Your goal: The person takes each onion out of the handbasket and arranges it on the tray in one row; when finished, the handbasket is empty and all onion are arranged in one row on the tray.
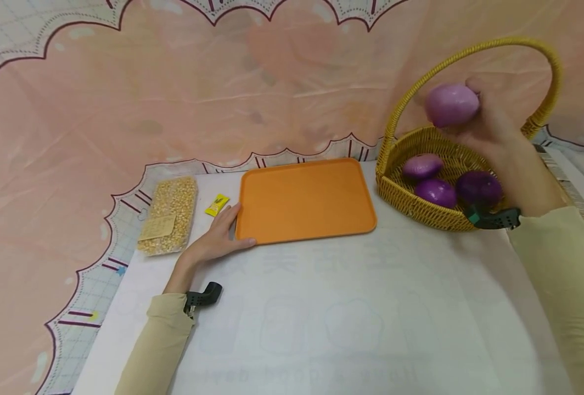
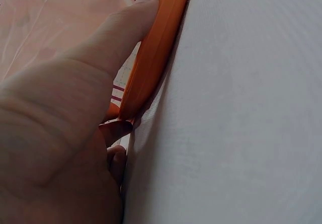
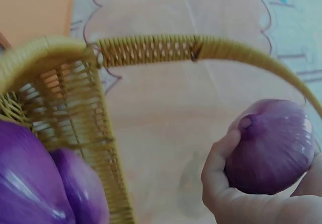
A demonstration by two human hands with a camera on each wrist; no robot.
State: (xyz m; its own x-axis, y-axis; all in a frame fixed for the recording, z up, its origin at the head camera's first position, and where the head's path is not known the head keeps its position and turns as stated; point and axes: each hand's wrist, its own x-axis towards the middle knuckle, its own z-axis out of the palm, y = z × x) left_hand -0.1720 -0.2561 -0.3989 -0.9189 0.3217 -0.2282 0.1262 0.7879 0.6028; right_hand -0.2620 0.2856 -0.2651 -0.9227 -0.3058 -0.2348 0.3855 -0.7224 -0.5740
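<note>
My right hand [image 1: 484, 123] grips a purple onion [image 1: 451, 104], raised above the wicker basket [image 1: 420, 211] and inside the arch of its handle. In the right wrist view the fingers and thumb wrap the held onion [image 3: 269, 148] from below and the side. Inside the basket lie a lighter onion [image 1: 422, 165], a bright purple onion [image 1: 435, 192] and a dark purple onion [image 1: 479, 188]. My left hand [image 1: 218, 233] touches the near left corner of an orange tray [image 1: 307, 200], fingers extended along its left side. In the left wrist view, the thumb lies straight against the rim [image 2: 156, 53].
A bag of corn kernels [image 1: 170, 214] lies left of the tray, with a small yellow packet [image 1: 217, 204] between them. White cloth [image 1: 297, 318] covers the table. Patterned cloth [image 1: 247, 109] rises behind. The tall basket handle [image 1: 494, 43] arches over the right side.
</note>
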